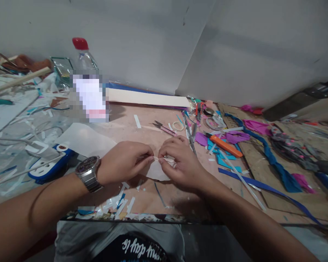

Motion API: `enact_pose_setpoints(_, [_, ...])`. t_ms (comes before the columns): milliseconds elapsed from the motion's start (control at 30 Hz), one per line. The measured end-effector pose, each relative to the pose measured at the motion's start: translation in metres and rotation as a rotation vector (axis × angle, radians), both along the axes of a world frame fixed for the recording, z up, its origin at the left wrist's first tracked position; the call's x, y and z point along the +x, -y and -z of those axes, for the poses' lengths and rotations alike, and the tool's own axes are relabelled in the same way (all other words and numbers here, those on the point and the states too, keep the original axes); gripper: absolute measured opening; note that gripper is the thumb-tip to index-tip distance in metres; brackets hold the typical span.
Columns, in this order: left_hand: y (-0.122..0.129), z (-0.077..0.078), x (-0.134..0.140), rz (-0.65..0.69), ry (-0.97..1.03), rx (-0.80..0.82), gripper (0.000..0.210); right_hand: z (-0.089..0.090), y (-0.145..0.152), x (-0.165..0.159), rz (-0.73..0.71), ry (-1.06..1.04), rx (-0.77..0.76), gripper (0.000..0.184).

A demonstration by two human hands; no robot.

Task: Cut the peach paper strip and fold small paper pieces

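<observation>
My left hand [128,160], with a metal watch [89,173] on its wrist, is closed in a pinch near the middle of the table. Close against it, my right hand [180,160] pinches too. Between the fingertips of both runs the upper edge of a thin white sheet [155,171], which looks like paper. Part of it hangs below the fingers; the rest is hidden by the hands. A larger white sheet [84,140] lies flat behind my left wrist. Just beyond my right hand are small scissors [165,128] and a ring of pale tape [178,126].
An orange cutter [225,145] lies right among coloured paper scraps. A red-capped bottle [86,62] stands at the back left, near a long cream strip [147,97]. A blue-and-white power strip [51,165] with cables sits left. Cardboard [278,198] covers the right side.
</observation>
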State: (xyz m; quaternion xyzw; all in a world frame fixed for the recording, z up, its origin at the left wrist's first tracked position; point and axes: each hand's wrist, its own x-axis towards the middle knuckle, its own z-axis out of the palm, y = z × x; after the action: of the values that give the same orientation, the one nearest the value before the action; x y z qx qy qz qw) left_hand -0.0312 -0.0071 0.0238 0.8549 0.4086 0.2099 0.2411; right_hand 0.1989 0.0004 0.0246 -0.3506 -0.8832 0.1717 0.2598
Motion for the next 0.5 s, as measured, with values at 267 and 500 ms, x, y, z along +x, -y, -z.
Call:
enact_pose_setpoints(267, [-0.006,-0.005,-0.008,-0.075,-0.025,-0.033,0.02,0.003,-0.009,0.007,0.029,-0.004,0.032,0.006])
enact_pose_setpoints(500, [-0.006,-0.007,-0.009,-0.094,-0.114,-0.008,0.018,0.002,-0.01,0.007,-0.006,-0.02,0.016,0.008])
